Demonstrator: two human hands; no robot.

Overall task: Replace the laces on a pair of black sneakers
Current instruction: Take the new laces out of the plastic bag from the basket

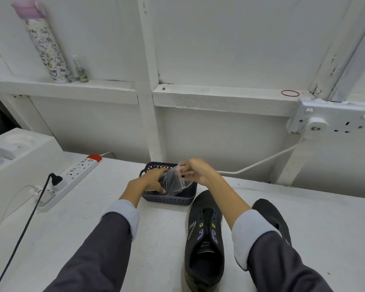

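Hanging between left hand (153, 182), right hand (196, 172) — 1 bag (174, 183)

Upper left: a tall patterned flask (43, 42) with a pink lid stands on a white ledge (105, 87), with a small clear bottle (81, 70) just beside it. Upper right, same ledge: a red rubber band (290, 96) lies flat. Right edge: a white wall socket (341, 119) holds a white plug (315, 125), and its white cable (261, 162) runs down towards centre. Left of centre: a white power strip (72, 178) with a red end lies on the white table (314, 218). A black plug (56, 179) is seated in it, and its black cable (23, 228) trails to the lower left. A white box (19, 157) sits at the left edge.
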